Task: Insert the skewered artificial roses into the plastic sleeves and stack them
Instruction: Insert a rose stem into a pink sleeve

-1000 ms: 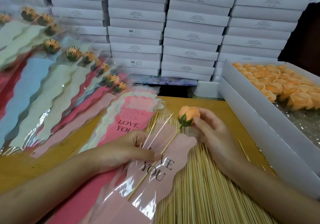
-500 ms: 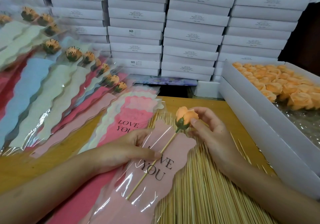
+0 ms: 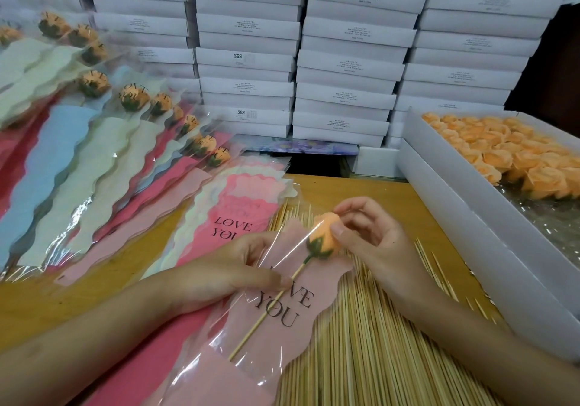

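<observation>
The rose (image 3: pixel 324 236) has come down and to the left since a second ago, and its head now sits at the mouth of the sleeve (image 3: pixel 301 321), partly under the clear film. I have the right hand (image 3: pixel 373 239) pinching the head between thumb and fingertips. The skewer (image 3: pixel 266 311) runs slantwise down inside the sleeve, across the "LOVE YOU" print, and its lower end is hidden behind the pink front panel. My left hand (image 3: pixel 238 267) grips the sleeve near its mouth, with the thumb pressed on top just beside the skewer and the fingers showing through the film beneath.

The sleeve lies tilted over a bed of loose skewers (image 3: pixel 361 343) on the wooden table (image 3: pixel 361 192). Just left of it are the empty sleeves (image 3: pixel 238 198), and further left the filled sleeves (image 3: pixel 94 154) are fanned in overlapping rows. On my right an open white box (image 3: pixel 455 204) holds more orange roses, and white cartons (image 3: pixel 345 60) are stacked along the back.
</observation>
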Tool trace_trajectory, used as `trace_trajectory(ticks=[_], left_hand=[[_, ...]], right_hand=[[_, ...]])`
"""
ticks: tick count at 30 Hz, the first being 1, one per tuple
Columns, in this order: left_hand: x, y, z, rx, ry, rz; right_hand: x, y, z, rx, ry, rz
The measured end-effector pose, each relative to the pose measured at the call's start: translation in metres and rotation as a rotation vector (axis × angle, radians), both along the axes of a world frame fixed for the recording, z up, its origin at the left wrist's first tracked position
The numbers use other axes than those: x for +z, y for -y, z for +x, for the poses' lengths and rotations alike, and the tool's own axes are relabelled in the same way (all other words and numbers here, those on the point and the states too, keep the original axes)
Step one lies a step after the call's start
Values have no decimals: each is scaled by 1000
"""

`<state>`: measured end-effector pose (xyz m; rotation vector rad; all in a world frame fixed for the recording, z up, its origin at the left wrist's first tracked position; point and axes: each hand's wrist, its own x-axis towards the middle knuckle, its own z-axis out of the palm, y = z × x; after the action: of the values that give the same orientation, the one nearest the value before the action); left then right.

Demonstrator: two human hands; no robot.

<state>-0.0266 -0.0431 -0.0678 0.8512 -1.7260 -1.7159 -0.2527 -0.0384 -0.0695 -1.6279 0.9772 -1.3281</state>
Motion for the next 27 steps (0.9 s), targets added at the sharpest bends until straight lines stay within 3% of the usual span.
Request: trace_trajectory(ticks=[6,14,19,27], left_hand=[[-1,2,1,-36,-35,20],[-6,4,-2,32,-96,88],[-9,5,-2,117,-38,83],[-8,7,-5,129,-92,109]], right_hand=[[-1,-2,2,24,-40,-1],[-8,3,-2,-139,-139,28],[-8,4,-1,-126,-81,28],[-5,3,-1,-59,-26,6]])
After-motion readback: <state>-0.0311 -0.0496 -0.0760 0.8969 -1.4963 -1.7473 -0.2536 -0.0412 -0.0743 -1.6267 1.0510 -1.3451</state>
